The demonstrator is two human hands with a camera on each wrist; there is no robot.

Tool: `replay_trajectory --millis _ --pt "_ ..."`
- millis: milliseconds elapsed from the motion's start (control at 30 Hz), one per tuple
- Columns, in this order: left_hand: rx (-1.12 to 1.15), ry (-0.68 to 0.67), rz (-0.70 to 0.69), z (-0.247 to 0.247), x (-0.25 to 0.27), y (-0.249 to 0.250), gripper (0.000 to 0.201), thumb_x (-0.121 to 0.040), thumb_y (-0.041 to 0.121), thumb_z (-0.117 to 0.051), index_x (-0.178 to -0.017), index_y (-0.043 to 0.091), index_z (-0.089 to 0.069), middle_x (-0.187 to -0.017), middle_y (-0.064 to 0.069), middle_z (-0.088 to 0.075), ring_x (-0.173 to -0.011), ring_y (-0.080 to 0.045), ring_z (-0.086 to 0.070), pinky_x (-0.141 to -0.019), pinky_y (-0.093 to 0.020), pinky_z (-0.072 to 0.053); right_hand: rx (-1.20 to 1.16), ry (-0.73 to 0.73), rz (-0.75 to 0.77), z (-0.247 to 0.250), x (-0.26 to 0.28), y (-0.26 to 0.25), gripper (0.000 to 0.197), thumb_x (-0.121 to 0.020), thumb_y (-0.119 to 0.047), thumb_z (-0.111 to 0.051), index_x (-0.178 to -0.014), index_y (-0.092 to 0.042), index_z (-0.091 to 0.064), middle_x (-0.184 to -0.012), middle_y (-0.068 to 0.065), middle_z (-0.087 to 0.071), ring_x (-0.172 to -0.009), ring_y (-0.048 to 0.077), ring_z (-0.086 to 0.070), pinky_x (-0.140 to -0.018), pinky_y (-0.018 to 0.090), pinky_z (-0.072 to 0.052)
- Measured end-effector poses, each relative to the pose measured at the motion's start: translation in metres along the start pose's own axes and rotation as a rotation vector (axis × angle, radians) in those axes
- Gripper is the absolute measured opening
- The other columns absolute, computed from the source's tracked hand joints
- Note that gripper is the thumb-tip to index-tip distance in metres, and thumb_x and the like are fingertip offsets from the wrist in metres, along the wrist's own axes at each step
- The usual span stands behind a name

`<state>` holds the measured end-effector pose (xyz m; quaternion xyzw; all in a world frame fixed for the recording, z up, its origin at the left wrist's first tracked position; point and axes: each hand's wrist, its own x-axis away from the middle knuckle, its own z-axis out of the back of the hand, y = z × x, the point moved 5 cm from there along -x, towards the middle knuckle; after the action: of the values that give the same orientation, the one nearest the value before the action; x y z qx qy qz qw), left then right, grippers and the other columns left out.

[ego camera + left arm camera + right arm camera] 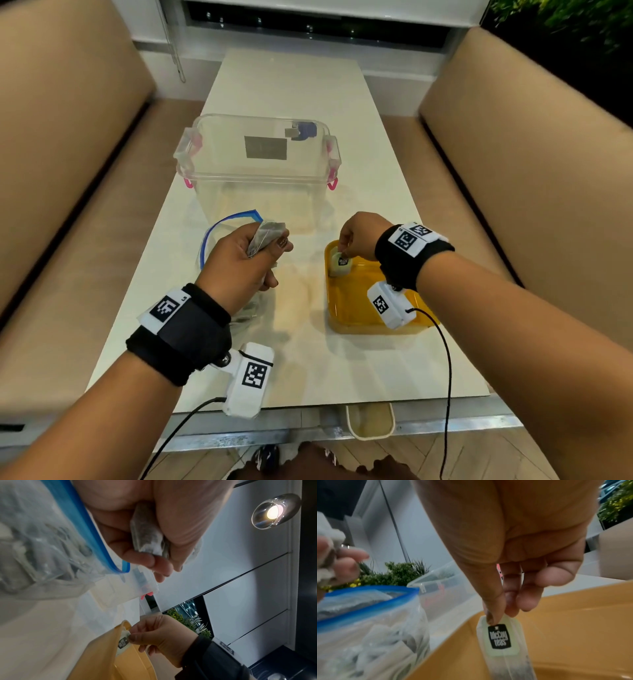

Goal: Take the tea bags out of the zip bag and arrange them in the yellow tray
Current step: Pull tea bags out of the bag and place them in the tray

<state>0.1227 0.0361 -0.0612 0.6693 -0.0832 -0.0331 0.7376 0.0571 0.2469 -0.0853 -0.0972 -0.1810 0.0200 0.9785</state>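
Observation:
A clear zip bag with a blue seal stands open on the table under my left hand; several tea bags lie inside it. My left hand grips a bunch of tea bags above the bag's mouth. The yellow tray sits to the right. My right hand pinches one tea bag by its top edge, a black-labelled tag on it, and holds it upright in the tray's far left corner.
A clear plastic storage box with pink latches stands just behind the zip bag and tray. Beige benches flank the narrow white table. A small cream bin sits below the table's near edge. Cables hang from both wrist cameras.

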Motion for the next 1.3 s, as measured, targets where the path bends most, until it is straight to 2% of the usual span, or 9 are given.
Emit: replay_trajectory --millis 167,500,667,767,833,933,1133,1233,1300 --pt "-0.005 0.002 0.017 0.006 0.006 -0.001 0.018 -0.092 0.028 -0.059 -0.103 0.017 -0.066 -0.094 0.005 -0.072 -0.047 -0.011 -0.052 -0.050 -0.025 -0.045 0.079 -0.015 -0.016 -0.007 -0.008 -0.004 0.017 -0.086 -0.020 -0.068 -0.100 -0.012 -0.072 -0.105 0.006 -0.069 -0.098 0.024 -0.064 -0.081 0.031 -0.049" --pt "0.001 -0.028 0.033 0.002 0.008 -0.002 0.016 -0.092 0.024 -0.060 -0.103 0.012 -0.064 -0.094 0.002 -0.072 -0.047 -0.010 -0.053 -0.051 -0.025 -0.048 0.074 0.024 -0.039 0.000 -0.007 -0.004 0.019 -0.088 -0.011 -0.063 -0.105 -0.007 -0.070 -0.108 0.010 -0.068 -0.101 0.027 -0.063 -0.091 0.035 -0.052" --pt "0.010 -0.056 0.040 -0.006 0.004 -0.002 0.011 -0.091 0.020 -0.061 -0.100 0.013 -0.062 -0.086 0.000 -0.070 -0.045 -0.009 -0.053 -0.048 -0.022 -0.046 -0.228 0.263 0.149 0.037 0.029 -0.025 0.015 -0.087 -0.023 -0.066 -0.092 -0.010 -0.071 -0.093 0.004 -0.070 -0.084 0.020 -0.065 -0.079 0.032 -0.053" --pt "-0.004 -0.071 0.041 -0.012 -0.001 0.000 0.005 -0.091 0.016 -0.061 -0.096 0.014 -0.060 -0.079 0.001 -0.067 -0.044 -0.009 -0.052 -0.046 -0.021 -0.043 -0.565 0.163 0.374 0.055 0.064 -0.059 0.020 -0.087 -0.028 -0.068 -0.094 -0.010 -0.072 -0.086 0.003 -0.072 -0.073 0.014 -0.066 -0.072 0.028 -0.056" --pt "-0.020 -0.084 0.034 -0.017 -0.004 0.001 0.002 -0.090 0.011 -0.061 -0.092 0.012 -0.060 -0.075 -0.001 -0.065 -0.043 -0.011 -0.052 -0.046 -0.022 -0.041 -0.561 0.140 0.460 0.060 0.077 -0.073 0.018 -0.084 -0.026 -0.072 -0.094 -0.012 -0.072 -0.086 -0.002 -0.071 -0.071 0.003 -0.062 -0.070 0.021 -0.053" --pt "-0.014 -0.121 0.025 -0.025 -0.006 0.002 0.007 -0.088 0.008 -0.063 -0.093 0.012 -0.060 -0.069 -0.003 -0.059 -0.043 -0.013 -0.051 -0.045 -0.023 -0.040 -0.500 0.217 0.456 0.058 0.077 -0.076 0.013 -0.082 -0.021 -0.074 -0.089 -0.011 -0.070 -0.076 -0.010 -0.065 -0.065 0.000 -0.056 -0.065 0.018 -0.049" --pt "0.103 -0.110 0.003 -0.026 -0.001 0.007 0.013 -0.088 0.022 -0.064 -0.095 0.011 -0.058 -0.068 -0.002 -0.059 -0.041 -0.011 -0.047 -0.042 -0.019 -0.037 -0.632 0.247 0.379 0.061 0.077 -0.053 0.011 -0.081 -0.011 -0.072 -0.091 -0.007 -0.068 -0.078 0.013 -0.070 -0.065 0.015 -0.063 -0.068 0.031 -0.053" --pt "0.181 -0.043 0.011 -0.021 0.001 0.009 0.011 -0.092 0.024 -0.057 -0.089 0.014 -0.058 -0.058 0.009 -0.059 -0.039 -0.008 -0.044 -0.041 -0.018 -0.036 -0.685 0.238 0.360 0.065 0.079 -0.043 0.010 -0.085 -0.007 -0.069 -0.093 -0.003 -0.067 -0.079 0.017 -0.071 -0.063 0.015 -0.065 -0.061 0.025 -0.054" --pt "0.180 -0.034 -0.008 -0.019 0.001 0.011 0.011 -0.092 0.024 -0.058 -0.091 0.013 -0.060 -0.059 0.006 -0.057 -0.039 -0.009 -0.043 -0.041 -0.018 -0.037 -0.697 0.223 0.338 0.066 0.079 -0.040 0.010 -0.086 -0.008 -0.067 -0.095 -0.003 -0.067 -0.080 0.015 -0.072 -0.062 0.013 -0.067 -0.059 0.023 -0.054"
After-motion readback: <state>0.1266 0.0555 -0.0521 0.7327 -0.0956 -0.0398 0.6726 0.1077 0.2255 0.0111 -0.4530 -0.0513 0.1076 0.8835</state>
